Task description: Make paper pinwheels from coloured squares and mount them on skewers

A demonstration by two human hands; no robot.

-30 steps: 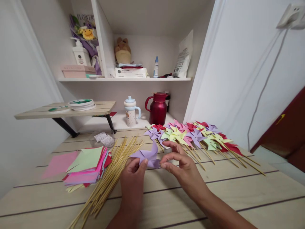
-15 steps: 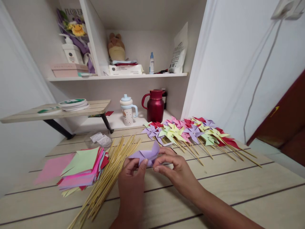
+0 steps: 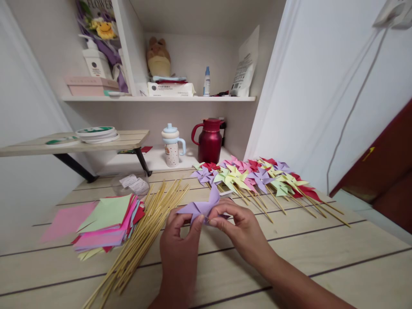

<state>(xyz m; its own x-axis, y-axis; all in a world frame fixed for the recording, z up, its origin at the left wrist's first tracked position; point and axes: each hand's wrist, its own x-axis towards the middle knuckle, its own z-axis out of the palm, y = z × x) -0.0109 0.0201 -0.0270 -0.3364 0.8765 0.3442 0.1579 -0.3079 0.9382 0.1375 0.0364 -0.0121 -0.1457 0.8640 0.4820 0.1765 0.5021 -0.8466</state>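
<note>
Between my hands is a purple paper pinwheel (image 3: 201,207), held above the wooden table. My left hand (image 3: 180,234) pinches its lower left side between thumb and fingers. On the right side, my right hand (image 3: 236,221) is closed at the pinwheel, thumb and forefinger together near its centre; a tiny pin-like bit seems to show at the fingertips, too small to make out surely. A bundle of thin wooden sticks (image 3: 144,231) lies just left of my left hand. Finished pinwheels on sticks (image 3: 236,177) in several colours lie beyond my right hand.
A stack of coloured paper squares (image 3: 109,216) and a clear round container (image 3: 130,183) lie at the left. Behind stand a spotted cup (image 3: 172,152) and a red jug (image 3: 210,143). A small raised stand (image 3: 131,138) holds round white-rimmed discs (image 3: 96,134).
The pinwheel has turned more to face me, its blades now more spread out. My right fingers have come in closer to its centre. The view has shifted slightly.
</note>
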